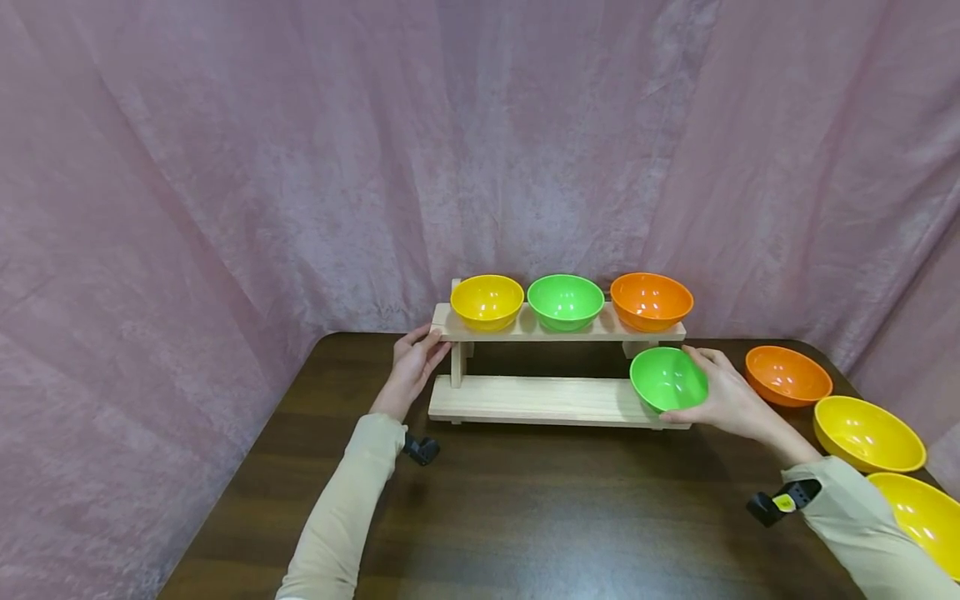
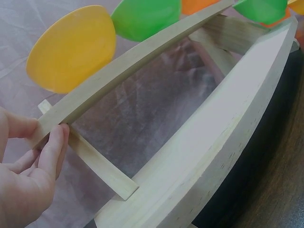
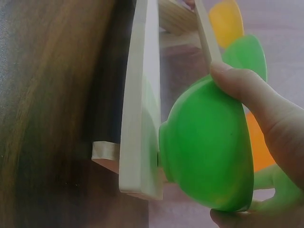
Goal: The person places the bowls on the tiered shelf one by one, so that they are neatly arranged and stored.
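A two-tier wooden rack point(image 1: 525, 400) stands towards the back of the table. My left hand point(image 1: 414, 367) grips the left end of its upper board, thumb above and fingers beneath, as the left wrist view shows. My right hand point(image 1: 723, 396) holds a green bowl point(image 1: 667, 379) by its rim at the right end of the lower board. In the right wrist view the bowl's foot is right at the board's surface. On the upper board sit a yellow bowl point(image 1: 487, 304), another green bowl point(image 1: 566, 303) and an orange bowl point(image 1: 651, 302), left to right.
Along the table's right side stand a second orange bowl point(image 1: 787, 377) and two larger-looking yellow bowls point(image 1: 870, 435), the nearer partly behind my right sleeve. A pink curtain point(image 1: 375, 167) hangs behind the dark wooden table point(image 1: 540, 508).
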The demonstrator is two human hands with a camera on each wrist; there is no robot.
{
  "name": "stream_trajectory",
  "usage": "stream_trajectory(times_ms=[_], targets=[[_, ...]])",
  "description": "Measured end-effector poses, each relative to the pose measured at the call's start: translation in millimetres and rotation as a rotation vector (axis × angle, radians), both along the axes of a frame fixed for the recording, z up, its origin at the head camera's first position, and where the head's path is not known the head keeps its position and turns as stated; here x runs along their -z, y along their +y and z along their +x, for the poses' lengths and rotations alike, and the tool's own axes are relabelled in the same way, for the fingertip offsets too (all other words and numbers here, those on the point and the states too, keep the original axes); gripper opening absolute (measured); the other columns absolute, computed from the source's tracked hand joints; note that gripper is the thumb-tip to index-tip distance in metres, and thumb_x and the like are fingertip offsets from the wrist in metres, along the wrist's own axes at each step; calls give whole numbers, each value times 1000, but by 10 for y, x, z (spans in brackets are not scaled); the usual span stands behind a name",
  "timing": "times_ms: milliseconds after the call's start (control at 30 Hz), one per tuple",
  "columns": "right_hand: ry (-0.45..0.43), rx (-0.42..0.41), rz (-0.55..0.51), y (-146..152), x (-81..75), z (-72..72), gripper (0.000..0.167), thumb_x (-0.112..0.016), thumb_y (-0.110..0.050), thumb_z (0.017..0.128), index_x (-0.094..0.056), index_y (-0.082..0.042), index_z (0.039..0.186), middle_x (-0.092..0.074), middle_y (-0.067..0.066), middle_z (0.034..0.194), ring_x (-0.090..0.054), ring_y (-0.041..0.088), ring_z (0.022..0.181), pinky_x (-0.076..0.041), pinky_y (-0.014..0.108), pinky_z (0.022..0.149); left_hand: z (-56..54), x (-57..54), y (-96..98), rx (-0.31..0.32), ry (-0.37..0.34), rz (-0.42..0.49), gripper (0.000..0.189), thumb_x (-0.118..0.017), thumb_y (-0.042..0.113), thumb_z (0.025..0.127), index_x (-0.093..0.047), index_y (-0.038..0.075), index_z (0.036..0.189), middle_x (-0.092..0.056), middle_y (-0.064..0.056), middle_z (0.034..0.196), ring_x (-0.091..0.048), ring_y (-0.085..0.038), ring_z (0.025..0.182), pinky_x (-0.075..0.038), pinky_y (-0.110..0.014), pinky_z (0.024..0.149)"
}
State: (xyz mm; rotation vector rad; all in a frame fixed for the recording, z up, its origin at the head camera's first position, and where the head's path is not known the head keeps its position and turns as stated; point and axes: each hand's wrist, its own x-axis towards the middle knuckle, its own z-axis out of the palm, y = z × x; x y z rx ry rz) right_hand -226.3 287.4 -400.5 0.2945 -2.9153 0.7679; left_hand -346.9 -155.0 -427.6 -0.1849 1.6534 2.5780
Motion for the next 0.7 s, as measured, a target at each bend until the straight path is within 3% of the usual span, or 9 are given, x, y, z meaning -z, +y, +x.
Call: stream_trajectory(times_ms=[267, 700], targets=[[-21, 0, 4, -55, 17, -35, 117, -87, -47, 65, -27, 14, 145, -33, 36, 137, -45, 47, 114, -46, 67, 95, 3, -15, -4, 10, -4, 7, 51, -49, 6, 100, -32, -1, 148, -41, -22, 142, -65, -7, 89, -57, -18, 89], [-50, -26, 2, -40, 57, -40, 117, -85, -47, 67, -24, 15, 145, -31, 38, 138, -44, 48, 115, -45, 69, 96, 4, -12, -1, 4, -8, 8, 50, -50, 6, 100, -35, -2, 146, -44, -21, 137, -66, -8, 87, -57, -18, 89]])
